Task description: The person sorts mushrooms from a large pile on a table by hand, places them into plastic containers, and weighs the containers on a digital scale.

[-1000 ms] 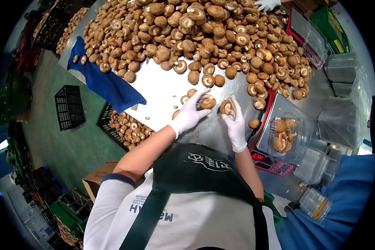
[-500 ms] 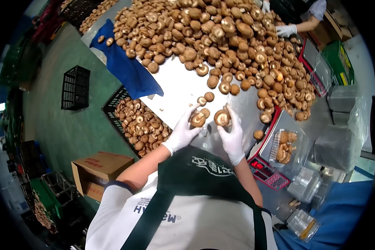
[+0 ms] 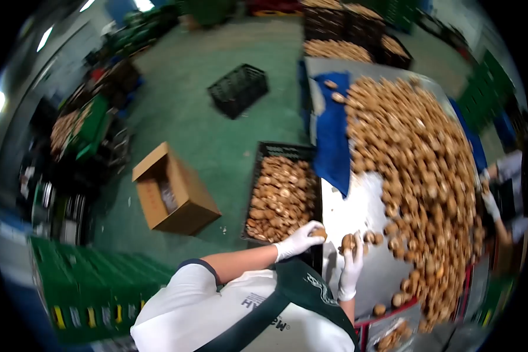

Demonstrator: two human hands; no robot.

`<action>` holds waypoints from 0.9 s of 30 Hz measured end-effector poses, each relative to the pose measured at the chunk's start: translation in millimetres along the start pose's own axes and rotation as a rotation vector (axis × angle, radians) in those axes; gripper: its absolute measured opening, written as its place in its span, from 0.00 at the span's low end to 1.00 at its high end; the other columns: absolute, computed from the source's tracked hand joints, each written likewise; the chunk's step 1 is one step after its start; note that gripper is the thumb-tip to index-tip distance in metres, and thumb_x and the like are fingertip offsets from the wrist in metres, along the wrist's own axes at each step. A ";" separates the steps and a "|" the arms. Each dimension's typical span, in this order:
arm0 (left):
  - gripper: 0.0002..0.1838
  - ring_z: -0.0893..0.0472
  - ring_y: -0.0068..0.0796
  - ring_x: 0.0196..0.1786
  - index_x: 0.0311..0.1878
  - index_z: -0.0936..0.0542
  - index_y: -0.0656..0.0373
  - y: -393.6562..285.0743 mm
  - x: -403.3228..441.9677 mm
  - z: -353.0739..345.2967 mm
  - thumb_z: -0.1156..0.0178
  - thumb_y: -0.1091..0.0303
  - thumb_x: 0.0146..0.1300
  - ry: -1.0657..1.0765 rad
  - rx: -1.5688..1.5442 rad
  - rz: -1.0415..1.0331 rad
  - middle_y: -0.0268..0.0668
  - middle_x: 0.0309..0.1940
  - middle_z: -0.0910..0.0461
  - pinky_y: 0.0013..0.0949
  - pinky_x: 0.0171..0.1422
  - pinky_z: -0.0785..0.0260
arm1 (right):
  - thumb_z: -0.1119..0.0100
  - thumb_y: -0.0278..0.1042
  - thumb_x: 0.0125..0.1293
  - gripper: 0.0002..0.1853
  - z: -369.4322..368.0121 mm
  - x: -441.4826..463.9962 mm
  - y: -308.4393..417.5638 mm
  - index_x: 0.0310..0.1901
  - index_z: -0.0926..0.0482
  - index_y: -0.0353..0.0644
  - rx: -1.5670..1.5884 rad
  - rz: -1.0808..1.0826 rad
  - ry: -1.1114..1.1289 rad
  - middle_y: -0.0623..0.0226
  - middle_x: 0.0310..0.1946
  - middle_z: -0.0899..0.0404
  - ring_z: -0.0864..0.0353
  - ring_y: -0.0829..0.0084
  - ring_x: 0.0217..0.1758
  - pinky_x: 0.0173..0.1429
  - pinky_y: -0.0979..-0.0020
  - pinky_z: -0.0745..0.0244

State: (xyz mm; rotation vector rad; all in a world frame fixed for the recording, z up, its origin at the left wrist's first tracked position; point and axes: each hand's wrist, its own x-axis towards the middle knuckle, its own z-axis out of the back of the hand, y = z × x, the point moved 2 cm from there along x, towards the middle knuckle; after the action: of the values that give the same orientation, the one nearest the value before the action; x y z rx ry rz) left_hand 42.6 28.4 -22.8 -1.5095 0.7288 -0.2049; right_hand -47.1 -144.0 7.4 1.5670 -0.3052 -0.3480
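My left hand, in a white glove, is closed on a brown mushroom at the edge between the black crate and the metal table. My right hand, also gloved, holds another mushroom above the table. Two loose mushrooms lie just right of it. A large heap of mushrooms covers the right part of the table. The black crate, full of mushrooms, stands left of the table.
A blue cloth hangs over the table's left edge. An open cardboard box and a black crate stand on the green floor. A co-worker's gloved hand is at the far right. A scale is at the bottom right.
The view has swung left, bringing the floor and crates into sight. My left hand has moved to the edge of the full crate with its mushroom; my right hand still holds one over the table.
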 end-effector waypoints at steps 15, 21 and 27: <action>0.29 0.23 0.28 0.53 0.65 0.33 0.64 29.8 -80.4 96.3 0.36 0.61 0.66 -0.535 -0.298 0.027 0.43 0.52 0.23 0.30 0.58 0.29 | 0.42 0.38 0.67 0.24 -7.4 52.9 -30.4 0.63 0.25 0.36 -1.077 0.473 0.110 0.45 0.62 0.28 0.34 0.49 0.68 0.70 0.55 0.39; 0.24 0.23 0.31 0.51 0.58 0.25 0.62 14.1 -77.5 83.8 0.40 0.59 0.63 -0.544 -0.258 -0.056 0.40 0.48 0.21 0.32 0.55 0.30 | 0.43 0.38 0.68 0.24 -22.8 63.0 -23.9 0.63 0.26 0.36 -1.067 0.490 0.192 0.46 0.61 0.27 0.32 0.51 0.66 0.68 0.57 0.37; 0.17 0.25 0.25 0.38 0.52 0.24 0.62 12.4 -69.6 83.1 0.42 0.63 0.63 -0.391 -0.313 -0.106 0.33 0.35 0.22 0.30 0.43 0.30 | 0.44 0.39 0.69 0.24 -49.8 69.4 -22.0 0.63 0.26 0.35 -1.025 0.496 0.242 0.47 0.60 0.26 0.30 0.52 0.65 0.66 0.58 0.36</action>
State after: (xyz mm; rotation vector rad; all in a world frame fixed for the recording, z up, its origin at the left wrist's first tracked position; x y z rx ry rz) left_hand 30.5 136.8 -21.6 -1.8194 0.3782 0.1313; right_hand 36.0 -125.9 -16.0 0.4827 -0.2515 0.0907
